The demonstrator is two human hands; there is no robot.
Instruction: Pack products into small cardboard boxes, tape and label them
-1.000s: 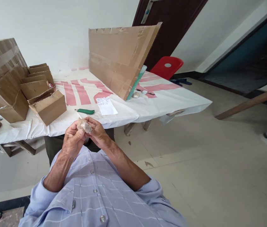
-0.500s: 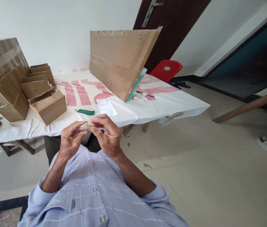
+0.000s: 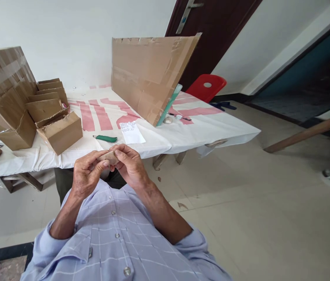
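Observation:
Between both hands, just in front of the table's near edge, is a small tan-brown piece (image 3: pixel 110 157). Its kind cannot be made out, as fingers cover much of it. My left hand (image 3: pixel 88 171) grips its left end, thumb in front and fingers behind. From the other side, my right hand (image 3: pixel 131 166) pinches the right end, with the thumb on top. Beyond the hands, a green utility knife (image 3: pixel 105 138) lies on the white cloth. To its right rests a white sheet of paper (image 3: pixel 132 134) with rows of small drawn marks.
Several open cardboard boxes (image 3: pixel 61 132) stand at the left beside larger taped cartons (image 3: pixel 9 101). A big cardboard panel (image 3: pixel 150 74) leans upright on the cloth-covered table (image 3: pixel 165 142). Behind the table's right end is a red chair (image 3: pixel 208 86). A wooden pole (image 3: pixel 308 130) slants at far right.
My right hand has shifted slightly left and down, closing in on the tan-brown piece, which has turned a little. My left hand stays nearly in place.

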